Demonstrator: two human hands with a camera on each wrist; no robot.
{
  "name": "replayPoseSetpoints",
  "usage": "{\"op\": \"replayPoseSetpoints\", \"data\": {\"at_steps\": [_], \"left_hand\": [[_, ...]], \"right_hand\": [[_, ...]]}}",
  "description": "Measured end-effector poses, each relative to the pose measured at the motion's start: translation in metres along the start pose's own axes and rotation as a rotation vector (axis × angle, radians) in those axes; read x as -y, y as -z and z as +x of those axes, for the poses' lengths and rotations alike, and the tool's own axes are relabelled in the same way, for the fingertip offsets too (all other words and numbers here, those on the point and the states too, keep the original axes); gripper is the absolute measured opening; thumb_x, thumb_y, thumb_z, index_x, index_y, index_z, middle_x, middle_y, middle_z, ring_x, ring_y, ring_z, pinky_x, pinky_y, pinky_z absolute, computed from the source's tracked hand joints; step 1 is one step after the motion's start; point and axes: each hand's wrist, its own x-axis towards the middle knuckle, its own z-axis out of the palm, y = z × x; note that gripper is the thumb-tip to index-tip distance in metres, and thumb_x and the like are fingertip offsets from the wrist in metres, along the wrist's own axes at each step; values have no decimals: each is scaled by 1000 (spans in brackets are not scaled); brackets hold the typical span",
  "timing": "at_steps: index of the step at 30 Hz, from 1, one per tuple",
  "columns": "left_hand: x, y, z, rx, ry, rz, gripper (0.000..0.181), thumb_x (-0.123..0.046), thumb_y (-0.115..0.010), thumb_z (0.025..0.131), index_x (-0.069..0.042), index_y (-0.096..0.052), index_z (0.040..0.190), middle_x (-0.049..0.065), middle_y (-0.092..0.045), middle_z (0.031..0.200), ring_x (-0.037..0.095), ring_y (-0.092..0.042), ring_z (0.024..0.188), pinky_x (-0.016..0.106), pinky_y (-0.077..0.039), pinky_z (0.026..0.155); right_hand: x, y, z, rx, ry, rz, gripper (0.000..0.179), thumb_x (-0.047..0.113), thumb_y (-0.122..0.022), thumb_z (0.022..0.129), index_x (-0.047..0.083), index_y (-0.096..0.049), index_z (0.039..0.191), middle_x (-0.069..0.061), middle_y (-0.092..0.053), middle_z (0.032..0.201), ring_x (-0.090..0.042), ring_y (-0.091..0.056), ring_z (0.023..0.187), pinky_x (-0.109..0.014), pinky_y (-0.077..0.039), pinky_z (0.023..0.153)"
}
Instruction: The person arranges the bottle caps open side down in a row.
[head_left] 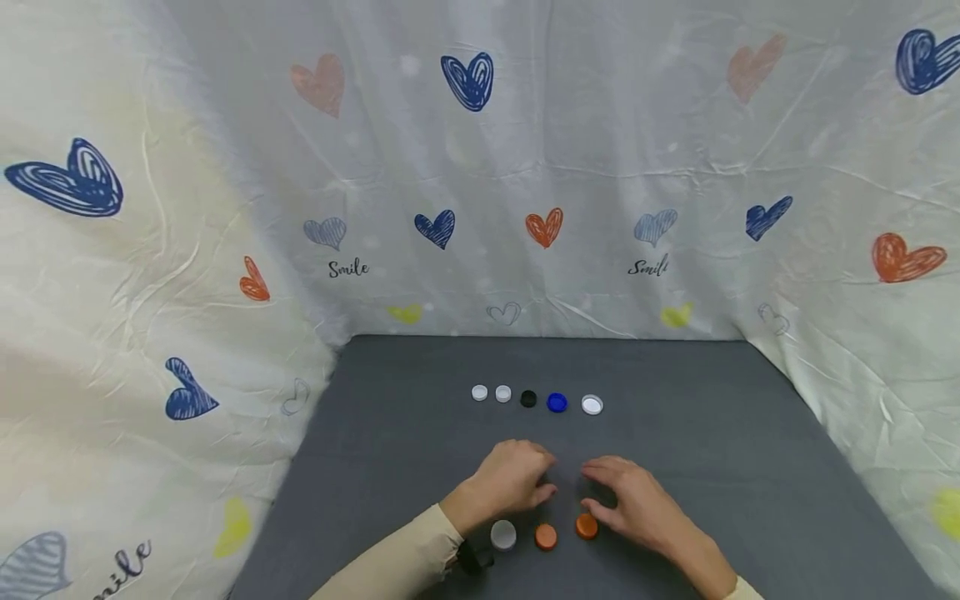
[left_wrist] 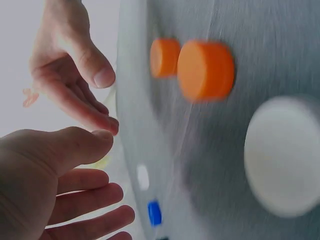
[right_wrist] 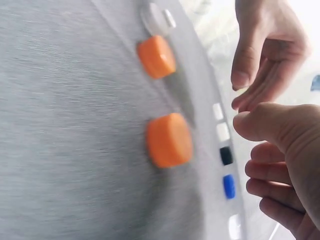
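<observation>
My left hand [head_left: 512, 479] hovers over the grey table with its fingers loosely bent and nothing in them. Facing it, my right hand [head_left: 633, 504] is likewise relaxed, and no object lies between its thumb and fingers. A gap separates the two hands in the head view. Just below the right thumb lies an orange bottle cap [head_left: 587, 526]; a second orange cap [head_left: 546, 537] is to its left. Beside the left wrist is a larger whitish cap [head_left: 503, 535]. Both wrist views show the orange caps [left_wrist: 206, 71] [right_wrist: 169, 140] standing apart from the fingers.
Farther back, a row holds two small white caps [head_left: 479, 392] [head_left: 503, 393], a black cap [head_left: 528, 398], a blue cap [head_left: 557, 402] and a larger white cap [head_left: 592, 404]. A dark object [head_left: 474, 557] shows under the left wrist. Heart-printed cloth [head_left: 495, 167] hangs around the table [head_left: 390, 417].
</observation>
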Motion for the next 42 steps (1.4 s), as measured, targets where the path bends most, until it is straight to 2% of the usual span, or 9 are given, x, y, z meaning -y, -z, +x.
{"op": "replayPoseSetpoints", "data": {"at_steps": [6,13,19,28,35,42], "left_hand": [[27,11,-6,-32,83,-8,35,-46,-76,86,-21,-76,110,-9,-74,98,11,-70,85,30,-58,69],[62,24,-12,-55,166,-21,41,-45,-77,86,-16,-75,114,-5,-75,101,12,-71,86,32,-59,69],[86,30,-18,-82,241,-51,39,-43,-79,85,-16,-74,114,-2,-76,101,15,-72,86,36,-59,70],[114,34,-20,-85,346,-87,44,-38,-81,84,-10,-75,117,5,-76,109,22,-73,96,40,-60,77],[130,27,-16,-71,406,-108,40,-35,-82,83,-11,-76,114,6,-76,105,24,-73,92,42,-60,75],[142,19,-8,-55,441,-133,40,-34,-83,83,-9,-76,113,8,-76,105,28,-72,92,45,-59,74]], "right_hand": [[-1,10,31,-2,30,-45,42,35,-84,81,14,-74,116,2,-72,116,-18,-67,110,-42,-56,90],[-3,22,72,-23,107,-89,43,35,-83,82,11,-74,117,-3,-72,117,-22,-67,111,-46,-55,93],[-4,24,104,20,89,-98,44,37,-80,86,11,-72,121,-5,-71,121,-25,-66,114,-47,-54,95],[1,10,147,63,137,-126,42,37,-78,87,11,-73,119,-5,-71,120,-24,-66,114,-46,-53,97],[4,-6,179,96,164,-143,43,35,-79,87,8,-73,119,-6,-72,119,-24,-67,112,-44,-53,96],[3,-26,202,145,149,-130,41,32,-78,88,4,-73,117,-10,-72,119,-28,-67,111,-46,-54,95]]}}
